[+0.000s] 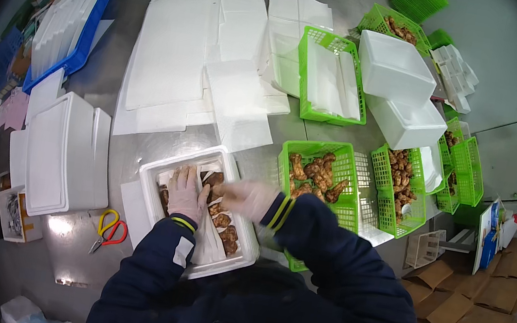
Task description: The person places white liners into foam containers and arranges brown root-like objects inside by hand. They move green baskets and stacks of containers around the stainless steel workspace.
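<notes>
A white polystyrene foam box [249, 233] stands before me with a white paper lining [207, 244] inside. Brown mushrooms, apparently matsutake [228, 239], lie in it along the right side, with more partly covered at the left. My left hand [186, 196], in a thin pale glove, rests flat with its fingers extended on the paper and contents. Over the box's right rim is my gloved right hand [243, 198], blurred by motion, its fingertips near the mushrooms. Whether it holds one cannot be made out. A green plastic basket [350, 209] with larger mushrooms [320, 174] stands to the right.
Yellow-and-red-handled scissors [109, 232] lie left of the box, near stacked foam lids [54, 154]. White paper sheets [174, 52] cover the far steel table. Another green basket [326, 119] holds paper. Stacked foam boxes [404, 119] and a mushroom-filled basket [413, 224] stand at right.
</notes>
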Demonstrator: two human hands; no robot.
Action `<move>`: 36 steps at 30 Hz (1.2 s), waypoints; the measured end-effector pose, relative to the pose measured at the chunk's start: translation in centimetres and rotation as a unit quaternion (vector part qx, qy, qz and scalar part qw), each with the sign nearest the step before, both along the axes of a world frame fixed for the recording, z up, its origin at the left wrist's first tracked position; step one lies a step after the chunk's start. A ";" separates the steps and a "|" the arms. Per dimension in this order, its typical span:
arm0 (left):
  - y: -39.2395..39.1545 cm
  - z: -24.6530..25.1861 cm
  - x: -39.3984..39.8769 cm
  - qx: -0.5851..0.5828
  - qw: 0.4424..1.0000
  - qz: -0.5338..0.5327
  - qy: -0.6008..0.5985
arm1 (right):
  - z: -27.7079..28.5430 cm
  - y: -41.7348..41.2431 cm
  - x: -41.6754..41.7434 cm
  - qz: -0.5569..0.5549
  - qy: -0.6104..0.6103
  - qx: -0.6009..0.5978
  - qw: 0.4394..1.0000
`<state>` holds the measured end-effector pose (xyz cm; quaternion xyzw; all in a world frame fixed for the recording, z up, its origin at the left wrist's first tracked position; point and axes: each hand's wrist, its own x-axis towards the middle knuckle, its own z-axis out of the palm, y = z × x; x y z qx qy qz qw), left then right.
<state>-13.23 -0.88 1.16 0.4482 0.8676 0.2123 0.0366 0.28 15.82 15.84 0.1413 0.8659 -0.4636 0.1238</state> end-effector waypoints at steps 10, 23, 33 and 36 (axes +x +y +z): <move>0.3 -0.2 0.2 -0.012 0.999 -0.002 0.038 | -5.3 26.5 -4.9 -0.561 -0.024 0.221 0.797; 0.5 0.0 0.2 0.001 1.000 0.004 0.029 | -1.1 32.6 -3.4 -0.518 0.189 -0.061 0.832; 0.3 3.0 -1.9 0.029 0.994 0.003 -0.110 | 15.9 32.1 -4.1 -0.459 0.305 -0.049 0.833; 0.7 7.2 -2.8 0.029 0.997 0.038 -0.053 | 18.2 31.0 -3.7 -0.432 0.323 -0.114 0.834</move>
